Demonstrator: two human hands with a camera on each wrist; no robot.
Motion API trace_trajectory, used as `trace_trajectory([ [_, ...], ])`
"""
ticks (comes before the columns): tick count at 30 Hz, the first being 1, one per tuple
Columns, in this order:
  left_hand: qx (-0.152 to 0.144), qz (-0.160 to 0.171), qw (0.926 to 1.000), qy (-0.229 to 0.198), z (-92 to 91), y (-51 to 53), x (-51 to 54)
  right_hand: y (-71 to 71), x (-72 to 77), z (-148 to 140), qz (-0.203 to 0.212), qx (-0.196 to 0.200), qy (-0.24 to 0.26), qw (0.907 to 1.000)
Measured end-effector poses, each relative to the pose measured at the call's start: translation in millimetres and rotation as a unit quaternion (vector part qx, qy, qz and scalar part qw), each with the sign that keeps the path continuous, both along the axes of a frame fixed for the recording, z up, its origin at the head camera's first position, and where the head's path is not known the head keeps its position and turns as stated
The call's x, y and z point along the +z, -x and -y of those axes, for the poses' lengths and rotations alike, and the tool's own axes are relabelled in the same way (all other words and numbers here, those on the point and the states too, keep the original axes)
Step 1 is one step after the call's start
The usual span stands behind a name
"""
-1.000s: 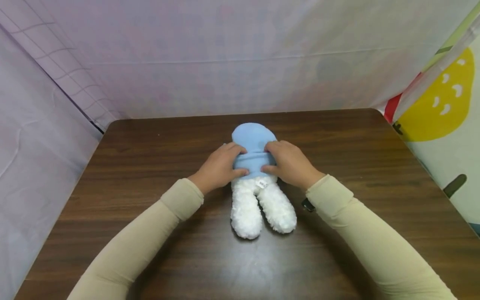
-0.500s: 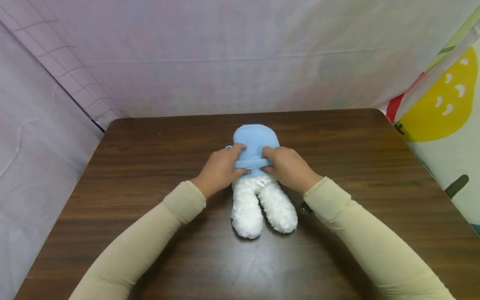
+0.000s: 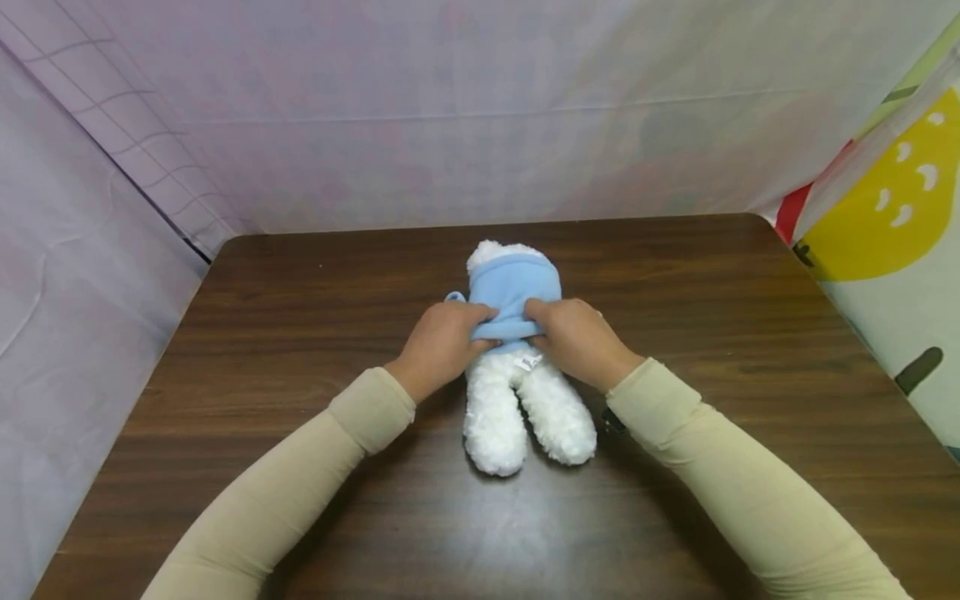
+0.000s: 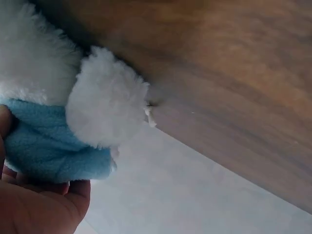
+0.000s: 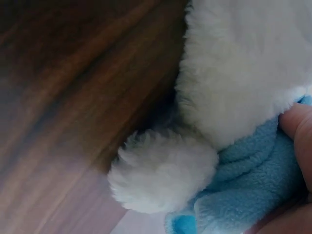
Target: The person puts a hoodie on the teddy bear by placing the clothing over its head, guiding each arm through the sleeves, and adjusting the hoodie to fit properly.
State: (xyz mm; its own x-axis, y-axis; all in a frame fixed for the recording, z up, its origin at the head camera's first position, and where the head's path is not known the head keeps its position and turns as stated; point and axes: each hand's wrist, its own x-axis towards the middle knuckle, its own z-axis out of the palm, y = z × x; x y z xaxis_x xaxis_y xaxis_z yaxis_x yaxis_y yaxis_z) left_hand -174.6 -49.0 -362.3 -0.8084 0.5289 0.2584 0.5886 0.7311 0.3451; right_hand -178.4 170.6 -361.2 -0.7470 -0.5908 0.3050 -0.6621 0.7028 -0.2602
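A white fluffy plush toy [image 3: 493, 425] lies on the table with two legs toward the near side and a small tag [image 3: 529, 362] at its bottom. Light blue cloth [image 3: 516, 282] covers its upper part, and white fur shows above the cloth's far edge. My left hand [image 3: 442, 343] pinches the cloth's near edge on the left. On the right side, my right hand [image 3: 581, 340] pinches the same edge. Both wrist views show blue cloth [image 4: 48, 141] [image 5: 253, 175] held in the fingers beside white fur [image 4: 105, 97] [image 5: 161, 170].
The brown wooden table [image 3: 315, 317] extends around the toy. Pale hanging fabric [image 3: 450, 125] stands behind its far edge and at the left. At the right is a patterned cloth with a yellow shape [image 3: 885, 217].
The cloth's far edge has slid nearer, uncovering white fur at the toy's far end. Both hands have shifted slightly nearer, with the cloth's near edge gathered between fingers and thumbs.
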Motion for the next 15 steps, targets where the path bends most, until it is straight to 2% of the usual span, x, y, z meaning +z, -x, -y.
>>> trace_trajectory([
  [4, -0.003, -0.003, 1.0000, -0.007, 1.9, -2.1, -2.1, -1.5, 0.4, -2.0, -0.024, -0.001, -0.008, 0.9997],
  [7, -0.004, -0.022, 0.9997, 0.001, 3.6, -4.4, -2.7, -3.0, -0.3, -4.4, -0.045, -0.011, -0.010, 0.9989],
  [11, -0.014, -0.047, 0.9984, 0.028, 5.3, -2.4, -1.4, -2.2, -0.7, -6.4, -0.040, -0.031, -0.015, 0.9986],
  [13, -0.021, -0.031, 0.9985, 0.041, 5.7, 0.5, 0.8, -0.6, 0.5, -6.9, -0.026, -0.033, -0.026, 0.9988],
  [15, -0.030, -0.002, 0.9982, 0.052, 5.4, 3.5, 3.8, 0.9, 1.8, -7.3, -0.011, -0.031, -0.037, 0.9988],
])
